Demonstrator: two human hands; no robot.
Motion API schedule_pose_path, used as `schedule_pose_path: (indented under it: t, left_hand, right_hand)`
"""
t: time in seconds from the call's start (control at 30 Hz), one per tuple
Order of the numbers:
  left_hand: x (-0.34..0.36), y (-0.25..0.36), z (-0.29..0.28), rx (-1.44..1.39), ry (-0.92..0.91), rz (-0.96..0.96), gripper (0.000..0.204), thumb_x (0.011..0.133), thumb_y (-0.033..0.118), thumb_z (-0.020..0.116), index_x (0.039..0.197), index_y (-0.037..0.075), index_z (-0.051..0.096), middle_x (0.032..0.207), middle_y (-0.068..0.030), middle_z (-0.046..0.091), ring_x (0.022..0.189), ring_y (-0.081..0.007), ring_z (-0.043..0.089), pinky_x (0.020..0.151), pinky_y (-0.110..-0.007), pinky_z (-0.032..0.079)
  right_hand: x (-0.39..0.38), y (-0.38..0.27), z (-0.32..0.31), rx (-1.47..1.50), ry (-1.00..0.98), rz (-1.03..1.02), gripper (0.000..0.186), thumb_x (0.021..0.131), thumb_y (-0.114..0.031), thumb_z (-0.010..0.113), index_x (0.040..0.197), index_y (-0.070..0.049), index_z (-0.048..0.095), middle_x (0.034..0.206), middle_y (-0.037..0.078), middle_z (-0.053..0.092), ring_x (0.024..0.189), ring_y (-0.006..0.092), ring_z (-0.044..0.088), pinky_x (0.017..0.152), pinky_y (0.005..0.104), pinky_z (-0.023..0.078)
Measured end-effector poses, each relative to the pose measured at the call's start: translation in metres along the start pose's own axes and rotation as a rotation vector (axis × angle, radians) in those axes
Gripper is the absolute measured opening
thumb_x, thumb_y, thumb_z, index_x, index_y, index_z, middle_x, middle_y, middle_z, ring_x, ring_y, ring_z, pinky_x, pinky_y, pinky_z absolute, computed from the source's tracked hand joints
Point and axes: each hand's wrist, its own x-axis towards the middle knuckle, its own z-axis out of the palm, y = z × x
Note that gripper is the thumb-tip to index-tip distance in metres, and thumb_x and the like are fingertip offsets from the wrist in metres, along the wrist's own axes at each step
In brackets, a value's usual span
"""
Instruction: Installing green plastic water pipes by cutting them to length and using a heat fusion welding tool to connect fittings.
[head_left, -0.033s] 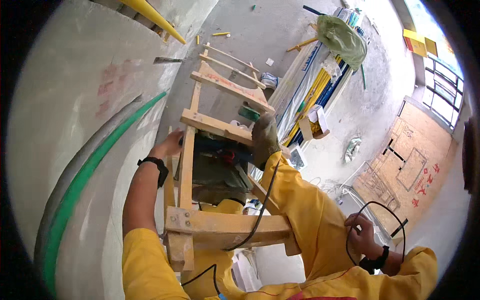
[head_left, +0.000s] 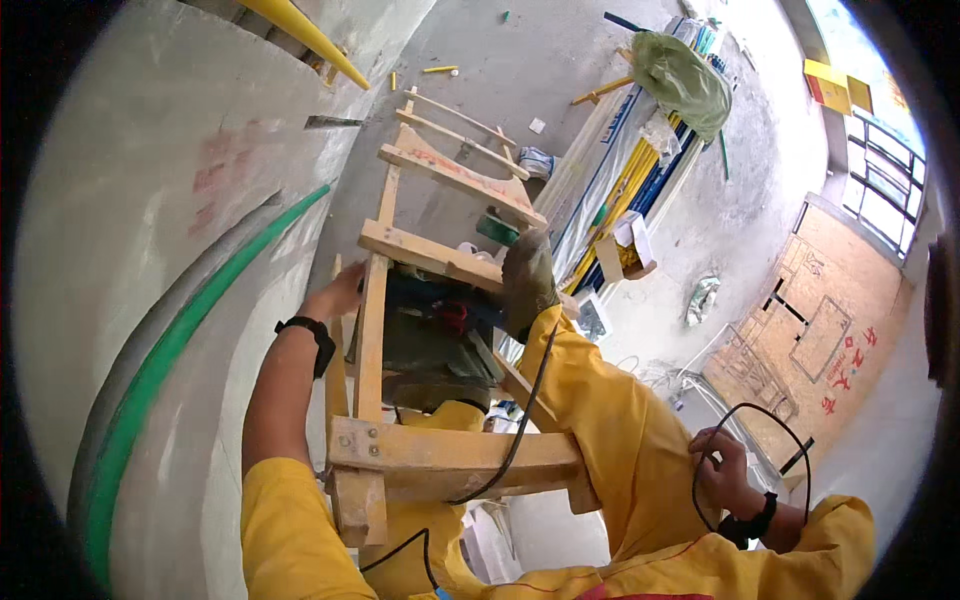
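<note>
My left hand [head_left: 338, 292] is closed at the left rail of a wooden stepladder [head_left: 450, 445], its fingertips partly hidden by the rail. A dark power tool [head_left: 440, 298] with a red part reaches from those fingers across the inside of the ladder, below a rung; its shape is hard to make out. Against my bent right leg, my right hand [head_left: 722, 470] is closed around a looped black cable [head_left: 760, 406]. Another stretch of black cable runs over the leg and the ladder's top. My right shoe [head_left: 530, 280] rests on a rung.
Close on the left is a wall with a green conduit [head_left: 190, 320] along a groove. Yellow and blue pipes [head_left: 640, 170] lie bundled on the floor, near an open carton [head_left: 628, 250]. A yellow pole [head_left: 305, 38] hangs at upper left. A marked wooden board [head_left: 850, 310] stands right.
</note>
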Motion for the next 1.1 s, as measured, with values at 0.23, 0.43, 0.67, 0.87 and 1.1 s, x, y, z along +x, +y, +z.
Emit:
schedule_pose_path:
  t: [0.23, 0.43, 0.67, 0.87, 1.1]
  left_hand:
    - [0.065, 0.047, 0.027, 0.106, 0.117, -0.157, 0.077, 0.079, 0.031, 0.069, 0.143, 0.008, 0.031, 0.136, -0.0233, 0.038, 0.123, -0.0409, 0.043, 0.103, -0.043, 0.039]
    - [0.090, 0.093, 0.032, 0.013, -0.087, -0.080, 0.079, 0.075, 0.028, 0.074, 0.140, 0.006, 0.034, 0.132, -0.0240, 0.045, 0.113, -0.0416, 0.053, 0.097, -0.044, 0.044]
    - [0.078, 0.087, 0.046, -0.352, -0.120, -0.099, 0.071, 0.078, 0.035, 0.072, 0.134, 0.003, 0.042, 0.128, -0.0237, 0.053, 0.114, -0.0356, 0.054, 0.095, -0.041, 0.045]
    - [0.040, 0.081, 0.002, -0.314, -0.117, -0.054, 0.049, 0.082, 0.028, 0.069, 0.119, -0.001, 0.056, 0.125, -0.0224, 0.056, 0.115, -0.0346, 0.055, 0.094, -0.039, 0.045]
    - [-0.028, 0.164, -0.058, -0.327, 0.215, -0.043, 0.036, 0.081, 0.019, 0.066, 0.112, 0.002, 0.057, 0.108, -0.0232, 0.063, 0.100, -0.0344, 0.062, 0.086, -0.039, 0.049]
  right_hand:
    - [-0.004, 0.000, 0.001, -0.114, 0.016, -0.010, 0.010, 0.072, -0.006, 0.058, 0.080, 0.001, 0.061, 0.087, 0.013, 0.059, 0.075, 0.0214, 0.058, 0.065, 0.0306, 0.048]
    - [-0.014, -0.014, 0.003, -0.192, 0.105, 0.136, 0.012, 0.070, -0.006, 0.059, 0.079, 0.002, 0.059, 0.086, 0.013, 0.058, 0.072, 0.0216, 0.057, 0.065, 0.0305, 0.048]
    - [-0.013, -0.017, 0.008, -0.274, 0.115, 0.040, 0.014, 0.069, -0.006, 0.061, 0.080, 0.003, 0.059, 0.085, 0.014, 0.058, 0.073, 0.0235, 0.058, 0.066, 0.0321, 0.049]
    - [-0.007, -0.035, 0.015, -0.236, 0.071, 0.048, 0.013, 0.069, -0.005, 0.061, 0.080, 0.001, 0.060, 0.087, 0.015, 0.058, 0.079, 0.0282, 0.058, 0.071, 0.0348, 0.049]
    - [-0.008, -0.060, 0.020, -0.251, 0.012, 0.055, 0.012, 0.072, -0.009, 0.063, 0.082, -0.002, 0.062, 0.091, 0.015, 0.060, 0.088, 0.0322, 0.057, 0.078, 0.0396, 0.048]
